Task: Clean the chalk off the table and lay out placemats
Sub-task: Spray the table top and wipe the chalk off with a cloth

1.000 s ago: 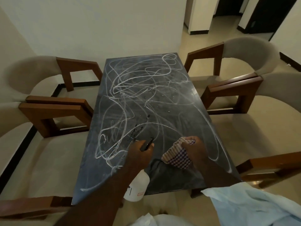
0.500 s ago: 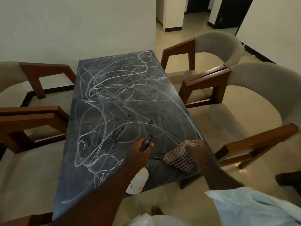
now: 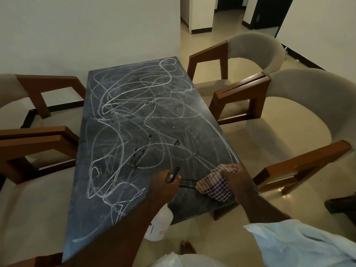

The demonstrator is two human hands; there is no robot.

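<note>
White chalk scribbles cover almost all of the dark table top (image 3: 134, 120), with dark wet spots near its middle. My left hand (image 3: 163, 182) grips the black trigger head of a white spray bottle (image 3: 159, 226), nozzle pointing over the table; the bottle body hangs below my wrist at the near edge. My right hand (image 3: 235, 178) grips a bunched checked cloth (image 3: 213, 187) and presses it on the table's near right corner, where a dark streak is wiped free of chalk.
Cushioned wooden-armed chairs flank the table: two on the right (image 3: 256, 54) (image 3: 308, 105) and two on the left (image 3: 17, 93) (image 3: 28, 189). A white wall stands behind the far end. A doorway (image 3: 229, 12) opens at the back right.
The view has swung to the right and the table now sits left of centre. Both hands keep their grips near the table's near right corner; more wet spots show near the middle.
</note>
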